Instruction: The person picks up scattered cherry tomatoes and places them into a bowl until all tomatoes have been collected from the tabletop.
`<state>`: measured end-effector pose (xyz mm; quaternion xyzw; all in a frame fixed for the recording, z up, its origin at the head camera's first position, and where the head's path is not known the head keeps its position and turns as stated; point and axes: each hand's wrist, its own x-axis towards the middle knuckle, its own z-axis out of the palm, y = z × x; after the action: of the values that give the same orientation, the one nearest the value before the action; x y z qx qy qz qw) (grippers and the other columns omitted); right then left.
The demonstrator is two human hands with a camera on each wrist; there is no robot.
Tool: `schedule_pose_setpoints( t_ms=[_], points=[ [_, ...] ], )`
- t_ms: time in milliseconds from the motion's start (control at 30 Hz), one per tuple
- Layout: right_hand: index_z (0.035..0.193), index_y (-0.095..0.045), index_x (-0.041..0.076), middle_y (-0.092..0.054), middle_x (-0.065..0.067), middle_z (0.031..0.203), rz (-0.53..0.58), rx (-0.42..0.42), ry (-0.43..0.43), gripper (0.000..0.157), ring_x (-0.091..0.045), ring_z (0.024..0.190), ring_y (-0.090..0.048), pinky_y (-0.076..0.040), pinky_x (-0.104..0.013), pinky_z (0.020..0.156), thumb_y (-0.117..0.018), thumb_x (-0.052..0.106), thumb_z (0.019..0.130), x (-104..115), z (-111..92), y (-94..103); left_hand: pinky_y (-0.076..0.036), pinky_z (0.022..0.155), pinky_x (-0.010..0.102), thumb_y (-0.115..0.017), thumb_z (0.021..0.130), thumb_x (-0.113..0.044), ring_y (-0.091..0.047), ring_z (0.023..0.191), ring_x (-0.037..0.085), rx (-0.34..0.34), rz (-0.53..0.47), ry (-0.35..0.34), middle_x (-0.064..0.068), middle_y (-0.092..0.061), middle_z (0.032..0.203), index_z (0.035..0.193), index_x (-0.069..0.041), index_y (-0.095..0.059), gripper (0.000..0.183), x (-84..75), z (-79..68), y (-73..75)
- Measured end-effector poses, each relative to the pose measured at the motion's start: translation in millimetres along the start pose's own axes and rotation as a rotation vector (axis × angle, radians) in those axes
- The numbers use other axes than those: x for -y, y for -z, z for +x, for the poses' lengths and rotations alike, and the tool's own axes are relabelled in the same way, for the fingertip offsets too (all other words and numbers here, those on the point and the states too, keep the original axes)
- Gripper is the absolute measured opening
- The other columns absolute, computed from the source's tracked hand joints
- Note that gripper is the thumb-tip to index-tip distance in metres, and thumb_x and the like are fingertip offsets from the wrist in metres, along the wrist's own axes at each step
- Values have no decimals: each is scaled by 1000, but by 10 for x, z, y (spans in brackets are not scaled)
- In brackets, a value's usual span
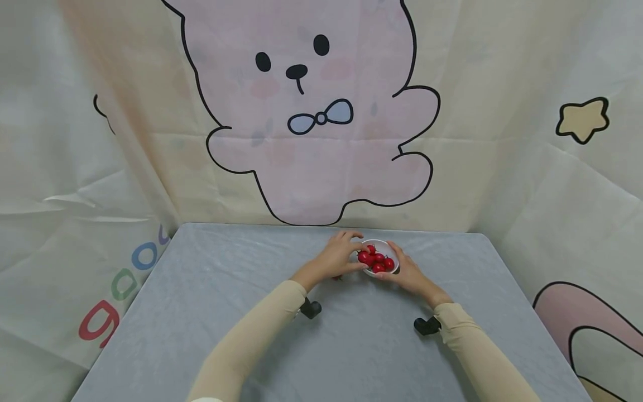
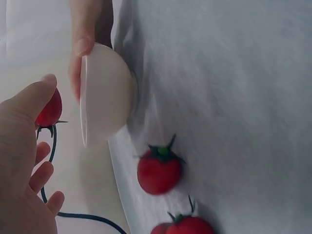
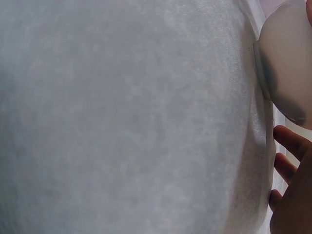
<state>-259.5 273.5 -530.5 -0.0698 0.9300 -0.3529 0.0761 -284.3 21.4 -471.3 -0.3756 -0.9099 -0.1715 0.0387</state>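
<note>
A small white bowl stands near the far edge of the table, with several red cherry tomatoes inside. My right hand holds it from the right, the thumb at the rim near me and the fingers round the far side. On the bowl's left, my left hand pinches a cherry tomato between thumb and fingers, level with the rim. Beneath this hand, another tomato with a green stem lies on the cloth, and more tomatoes show at the frame's bottom.
Grey-blue cloth covers the table. A printed curtain with a bear hangs right behind the far edge and along both sides. Dark camera mounts sit at both wrists.
</note>
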Motion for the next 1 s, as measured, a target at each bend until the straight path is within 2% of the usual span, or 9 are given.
schedule_pose_setpoints(
  t_ms=[333, 700, 1000],
  points=[
    [159, -9, 19, -32, -27, 155, -14, -1, 10, 108, -48, 139, -37, -39, -68, 104, -74, 55, 82, -17, 3, 1, -37, 111, 48, -67, 89, -52, -39, 137, 23, 16, -23, 24, 1, -46, 147, 126, -31, -65, 42, -101, 143, -110],
    [159, -9, 21, -33, -26, 155, 6, -5, 12, 107, -47, 139, -37, -39, -67, 105, -75, 53, 81, 11, -2, 12, -38, 110, 49, -67, 90, -51, -39, 136, 23, 30, -56, 40, 0, -46, 147, 127, -32, -64, 42, -87, 143, -157],
    [159, -9, 21, -32, -25, 155, 10, -5, 17, 107, -47, 139, -37, -40, -66, 105, -75, 53, 81, -3, 10, 7, -35, 112, 50, -67, 92, -47, -38, 137, 24, 41, -97, 59, 0, -45, 147, 127, -30, -64, 39, -62, 124, -106]
  ],
)
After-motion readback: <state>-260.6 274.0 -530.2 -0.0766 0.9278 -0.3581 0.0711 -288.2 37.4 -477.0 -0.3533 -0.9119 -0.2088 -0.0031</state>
